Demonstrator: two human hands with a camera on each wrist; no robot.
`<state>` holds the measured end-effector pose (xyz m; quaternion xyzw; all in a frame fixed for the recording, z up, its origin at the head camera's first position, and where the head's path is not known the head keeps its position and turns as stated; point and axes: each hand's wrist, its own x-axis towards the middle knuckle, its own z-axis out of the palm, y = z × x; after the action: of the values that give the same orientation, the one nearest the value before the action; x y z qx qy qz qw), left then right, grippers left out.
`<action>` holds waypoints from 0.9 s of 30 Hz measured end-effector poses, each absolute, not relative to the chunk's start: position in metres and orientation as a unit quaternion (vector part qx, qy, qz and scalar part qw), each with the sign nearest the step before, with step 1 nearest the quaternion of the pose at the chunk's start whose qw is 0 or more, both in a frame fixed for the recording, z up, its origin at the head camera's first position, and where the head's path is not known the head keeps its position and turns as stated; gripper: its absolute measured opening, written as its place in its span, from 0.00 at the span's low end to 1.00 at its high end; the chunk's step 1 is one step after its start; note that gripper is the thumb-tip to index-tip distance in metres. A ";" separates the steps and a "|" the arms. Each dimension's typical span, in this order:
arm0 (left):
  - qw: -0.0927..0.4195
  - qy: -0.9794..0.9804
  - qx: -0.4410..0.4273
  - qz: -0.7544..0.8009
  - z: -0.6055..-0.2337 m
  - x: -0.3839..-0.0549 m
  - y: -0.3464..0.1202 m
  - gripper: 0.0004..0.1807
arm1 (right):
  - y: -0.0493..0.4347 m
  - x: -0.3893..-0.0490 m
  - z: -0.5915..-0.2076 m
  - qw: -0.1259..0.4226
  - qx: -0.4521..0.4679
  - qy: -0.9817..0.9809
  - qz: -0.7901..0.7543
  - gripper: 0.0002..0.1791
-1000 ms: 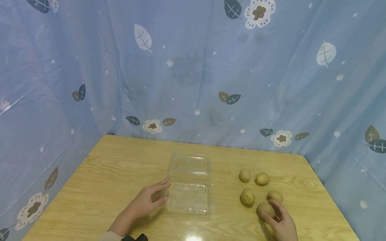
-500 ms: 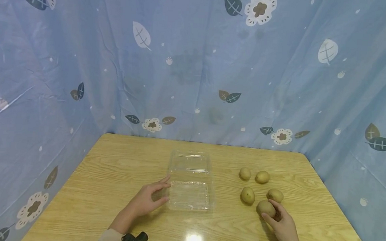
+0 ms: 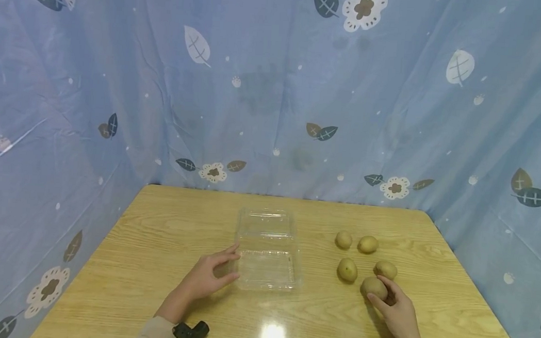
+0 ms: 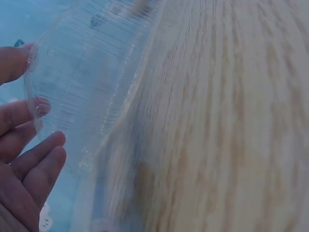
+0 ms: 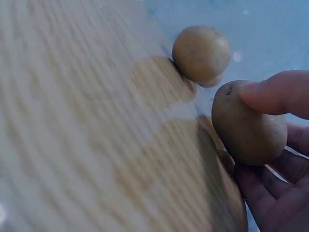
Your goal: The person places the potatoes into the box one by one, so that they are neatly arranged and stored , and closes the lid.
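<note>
A clear plastic clamshell box point(image 3: 268, 270) lies opened out on the table, its lid point(image 3: 267, 223) spread toward the back. My left hand point(image 3: 205, 274) touches the box's left side with spread fingers. In the left wrist view, its fingertips point(image 4: 42, 105) are right at the thin rim. My right hand point(image 3: 398, 312) holds a potato point(image 3: 374, 288) between thumb and fingers, close over the tabletop. The right wrist view shows the thumb point(image 5: 270, 94) on one side of this potato and fingers on the other.
Several more potatoes lie near the held one: one just behind it point(image 3: 386, 269), one to its left point(image 3: 347, 270), and a farther pair point(image 3: 343, 239). The wooden table point(image 3: 165, 224) ends at a blue patterned curtain point(image 3: 217, 124) at the back and sides.
The head view has tipped slightly downward, so the scene sits a little higher in it. Both hands keep nearly the same places at the box and the potato.
</note>
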<state>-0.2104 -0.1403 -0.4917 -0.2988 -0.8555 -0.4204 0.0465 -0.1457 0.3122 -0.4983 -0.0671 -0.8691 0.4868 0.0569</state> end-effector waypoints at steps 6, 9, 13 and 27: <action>0.052 -0.855 -0.306 -0.415 -0.494 -0.210 -0.140 0.24 | 0.313 -0.143 -0.494 0.039 -0.102 -0.865 0.489 0.38; 0.050 -0.852 -0.308 -0.421 -0.494 -0.210 -0.140 0.24 | 0.313 -0.141 -0.491 0.033 -0.106 -0.859 0.500 0.38; 0.045 -0.853 -0.306 -0.421 -0.492 -0.209 -0.140 0.24 | 0.311 -0.140 -0.488 0.030 -0.113 -0.852 0.510 0.39; 0.037 -0.865 -0.276 -0.417 -0.489 -0.209 -0.139 0.25 | 0.294 -0.139 -0.472 0.065 -0.080 -0.804 0.586 0.35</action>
<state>-0.2093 -0.1392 -0.4891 -0.2758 -0.8651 -0.4173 0.0369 -0.1390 0.2941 -0.4725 -0.0799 -0.8039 0.5858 0.0648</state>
